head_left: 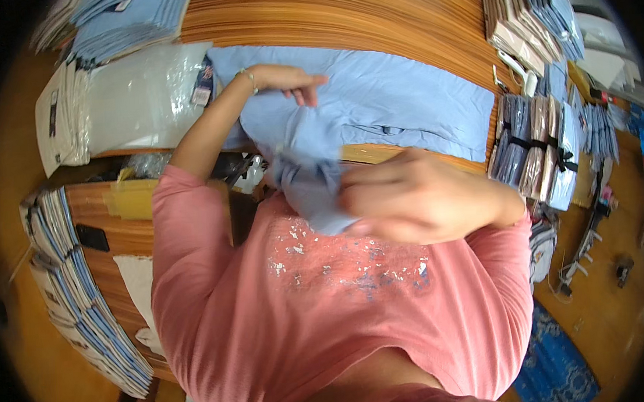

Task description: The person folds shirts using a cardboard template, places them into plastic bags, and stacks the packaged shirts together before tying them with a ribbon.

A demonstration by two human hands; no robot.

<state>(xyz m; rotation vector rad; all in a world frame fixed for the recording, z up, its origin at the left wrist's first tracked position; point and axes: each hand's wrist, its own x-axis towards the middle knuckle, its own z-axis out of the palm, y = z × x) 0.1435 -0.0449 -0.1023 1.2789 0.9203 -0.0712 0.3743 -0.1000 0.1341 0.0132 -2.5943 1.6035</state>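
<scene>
A light blue garment (411, 96) lies spread across the wooden table in front of me; its exact kind is unclear. Part of it is raised off the near edge toward my chest and is smeared by motion. My right hand (403, 200), also blurred, is closed on this raised part, close to my body. Over the left part of the garment is my left hand (290, 83), its index finger stretched out and the other fingers loosely bent. I see nothing held in it. Whether its fingertips touch the cloth I cannot tell.
Clear plastic bags (142, 98) lie left of the garment, with folded blue garments (131, 28) behind. Packed bundles (529, 148) and a white-handled tool (517, 71) are at the right. A side table at left bears a black phone (92, 237) and stacked packages (85, 304).
</scene>
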